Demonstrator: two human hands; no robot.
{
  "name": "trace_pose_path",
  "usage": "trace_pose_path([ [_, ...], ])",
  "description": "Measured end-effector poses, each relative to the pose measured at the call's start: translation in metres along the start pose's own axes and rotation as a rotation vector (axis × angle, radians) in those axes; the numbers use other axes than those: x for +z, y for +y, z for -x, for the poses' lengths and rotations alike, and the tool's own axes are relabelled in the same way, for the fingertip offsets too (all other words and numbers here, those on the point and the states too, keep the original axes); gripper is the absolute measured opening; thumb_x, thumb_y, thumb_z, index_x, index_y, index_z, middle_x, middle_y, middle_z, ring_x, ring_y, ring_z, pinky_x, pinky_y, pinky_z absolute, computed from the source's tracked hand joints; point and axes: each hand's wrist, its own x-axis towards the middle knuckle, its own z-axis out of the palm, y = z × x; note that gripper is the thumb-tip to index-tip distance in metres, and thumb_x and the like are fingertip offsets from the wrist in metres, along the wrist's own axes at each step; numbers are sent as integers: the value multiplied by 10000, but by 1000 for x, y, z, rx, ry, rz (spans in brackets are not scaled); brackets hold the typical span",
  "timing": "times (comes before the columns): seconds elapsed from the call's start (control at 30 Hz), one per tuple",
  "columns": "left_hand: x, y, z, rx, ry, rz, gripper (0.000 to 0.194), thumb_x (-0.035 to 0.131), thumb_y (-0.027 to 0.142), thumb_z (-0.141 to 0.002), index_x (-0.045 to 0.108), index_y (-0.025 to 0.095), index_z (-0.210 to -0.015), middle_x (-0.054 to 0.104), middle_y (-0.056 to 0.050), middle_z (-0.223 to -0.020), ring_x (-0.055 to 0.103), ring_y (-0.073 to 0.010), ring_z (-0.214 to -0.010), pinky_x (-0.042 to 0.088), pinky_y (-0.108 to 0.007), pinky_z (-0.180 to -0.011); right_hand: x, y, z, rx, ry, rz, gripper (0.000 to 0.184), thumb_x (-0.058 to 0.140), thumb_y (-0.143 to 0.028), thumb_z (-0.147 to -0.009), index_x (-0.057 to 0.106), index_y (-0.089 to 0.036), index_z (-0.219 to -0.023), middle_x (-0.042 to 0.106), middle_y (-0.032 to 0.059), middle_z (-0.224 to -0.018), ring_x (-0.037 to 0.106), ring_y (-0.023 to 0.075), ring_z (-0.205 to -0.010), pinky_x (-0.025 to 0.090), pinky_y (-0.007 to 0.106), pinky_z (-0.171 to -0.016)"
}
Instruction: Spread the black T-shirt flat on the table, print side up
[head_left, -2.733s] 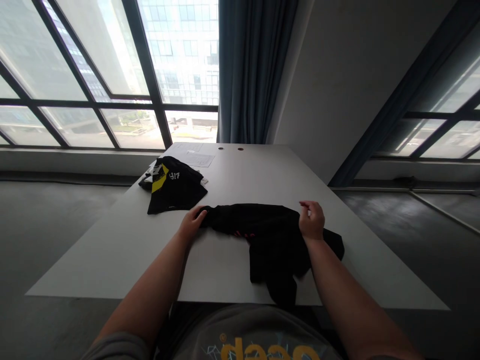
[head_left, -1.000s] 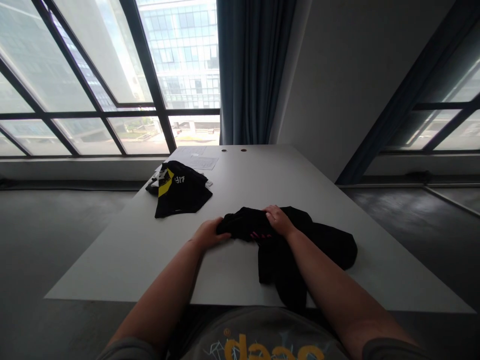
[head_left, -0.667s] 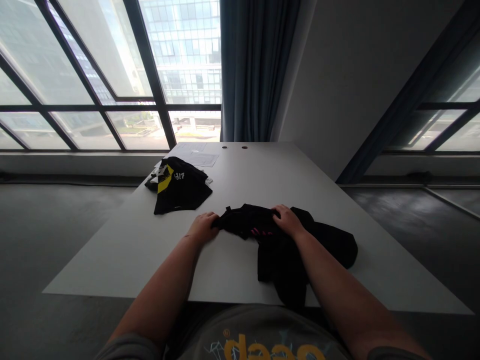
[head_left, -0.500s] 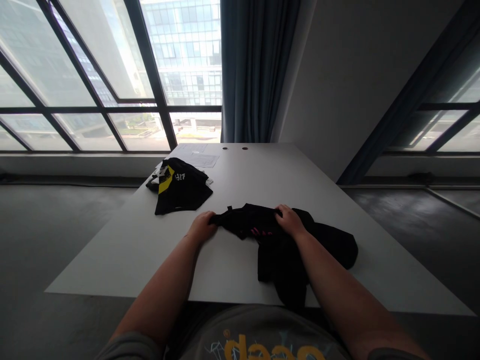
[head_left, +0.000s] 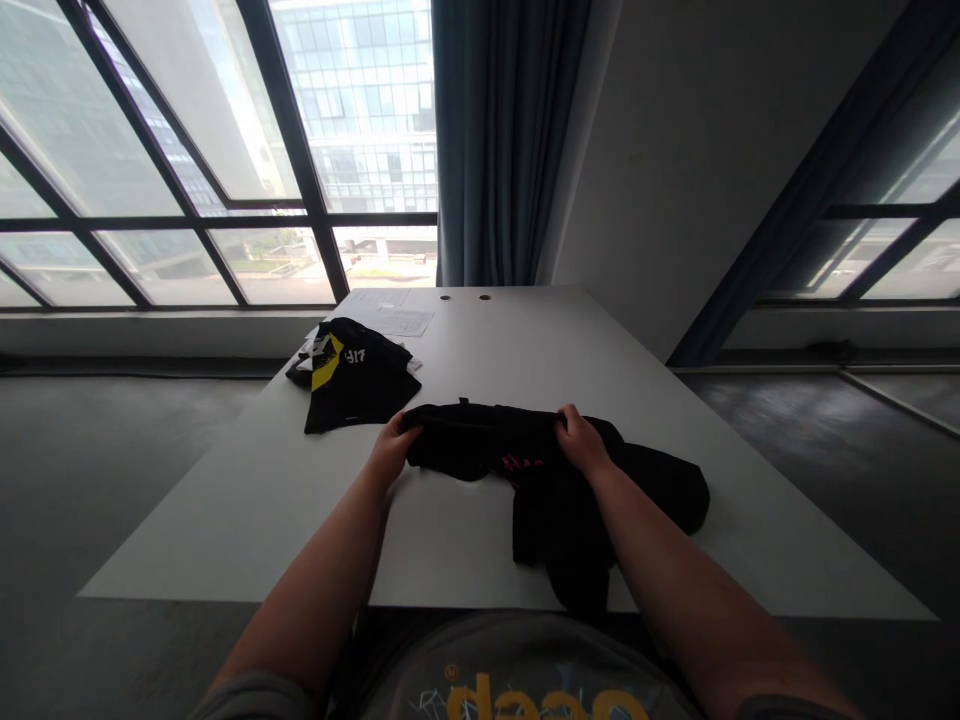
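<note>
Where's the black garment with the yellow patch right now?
In the head view, the black garment with the yellow patch lies on the white table's left side, just beyond the left hand.

"LIF" on yellow-marked garment [head_left: 367, 392], ® on grey shirt [head_left: 390, 680]

You are in what looks like an office or a plain workroom in a commercial building; which of the two, you cannot tell for sure. Large dark-framed windows [head_left: 217, 222] fill the upper left, showing a glass-fronted building [head_left: 367, 110] outside. A long blue curtain [head_left: 495, 150] hangs at upper centre, beside a plain wall [head_left: 675, 150]. In front of you, the broad white table [head_left: 517, 350] has two round holes [head_left: 485, 297] near its far edge, like desk cable openings, and printed papers [head_left: 405, 321] at far left. The bare grey floor [head_left: 142, 430] looks smooth.
</note>
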Motion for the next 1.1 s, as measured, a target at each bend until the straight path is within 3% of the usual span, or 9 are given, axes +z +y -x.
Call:
trace_pose_path([
  [0.13, -5, 0, -2, -98, 5, 237, 412, 881, 372, -713, 686, 209, -1037, 724, 5, -881, 689, -162, -793, 548, -278, -765, 1, 2, 2, 10, 51, -32, 254, 495, -392, -937, 540, -232, -1128, 708, 103, -958, 664, 292, -812, 454, 353, -703],
  [0.27, -12, -3, -6, -53, -32, 254, 537, 859, 447, -758, 674, 231, -1214, 764, -58, -1092, 730, -232, -1017, 568, -372, -928, 3, 3, 4, 44, 82, -55, 324, 551, -439, -889, 491, -235, -1133, 693, 96, -959, 655, 279, -757, 449, 347, -675],
  [0.37, -14, -3, -5, 11, -247, 54, 742, 858, 463, -765, 597, 232, -1420, 679, -140, -1379, 608, -327, -1322, 478, -490, -1113, 4, 1, 6, 33, 92, -36, 310, 563, -435, -874, 481, -235, -1095, 667, 67, -863, 629, 261, -694, 426, 336, -645],
  [0.47, -9, -2, 1, 88, -423, -324, 846, 859, 367, -763, 519, 252, -1529, 574, -136, -1519, 500, -358, -1435, 368, -538, -1216, 6, 0, 8, -17, 79, 2, 232, 558, -433, -874, 485, -249, -995, 616, 27, -756, 594, 244, -651, 391, 323, -616],
  [0.67, 3, -5, 6, 308, -351, -773, 853, 762, 188, -775, 463, 277, -1569, 540, -100, -1547, 496, -327, -1433, 368, -504, -1224, 3, -3, 12, -78, 34, 0, 222, 541, -474, -909, 474, -262, -901, 584, 6, -716, 586, 230, -652, 387, 317, -618],
  [0.8, -3, -9, 0, 289, -292, -875, 858, 766, 271, -788, 442, 256, -1583, 574, -127, -1492, 549, -325, -1366, 424, -489, -1167, 2, -4, 14, -78, 46, -71, 258, 476, -512, -965, 506, -255, -959, 641, 35, -809, 635, 252, -726, 455, 347, -688],
  [0.9, -7, -10, -2, 263, -256, -999, 837, 769, 338, -800, 465, 233, -1573, 655, -148, -1381, 608, -351, -1267, 459, -516, -1106, 1, -4, 14, -161, 28, -131, 257, 496, -462, -964, 544, -240, -1083, 696, 86, -1030, 680, 276, -913, 510, 388, -827],
  [1.0, -7, -9, -1, 250, -266, -1078, 804, 746, 363, -825, 469, 265, -1574, 699, -131, -1328, 651, -351, -1189, 481, -509, -1061, 0, -6, 14, -308, -84, -174, 321, 533, -427, -963, 564, -238, -1220, 686, 102, -1221, 656, 278, -1124, 495, 415, -992],
  [1.1, -6, -7, 0, 241, -345, -1030, 787, 719, 344, -840, 457, 290, -1580, 717, -106, -1305, 676, -325, -1168, 510, -458, -1023, -3, -9, 14, -366, -184, -169, 320, 545, -419, -968, 609, -239, -1225, 701, 94, -1213, 648, 274, -1150, 481, 431, -1037],
])
